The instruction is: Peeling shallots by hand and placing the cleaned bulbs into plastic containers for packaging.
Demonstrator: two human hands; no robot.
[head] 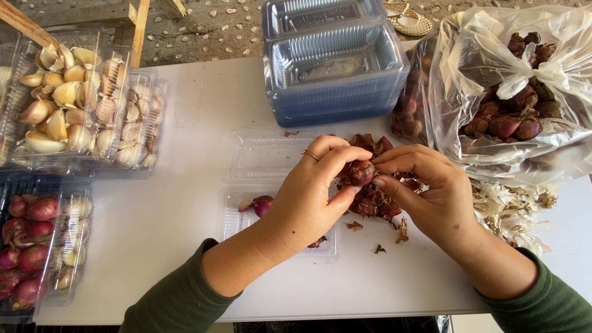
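While my left hand (308,197) and right hand (425,194) pinch one shallot (361,171) between fingertips, I see an open clear clamshell tray (265,157) under my left wrist, stacked blue-tinted trays (333,68) beyond, and a clear shallot bag (518,92) further right.

My two bare hands and forearms come in from the near edge. My left hand (308,194) wears a thin gold-coloured metal ring (310,155) on one finger. My right hand (425,194) wears no ring that I can see. Both arms have dark green, soft knit fabric sleeves (179,302), pushed up the forearm and gathered in loose folds.
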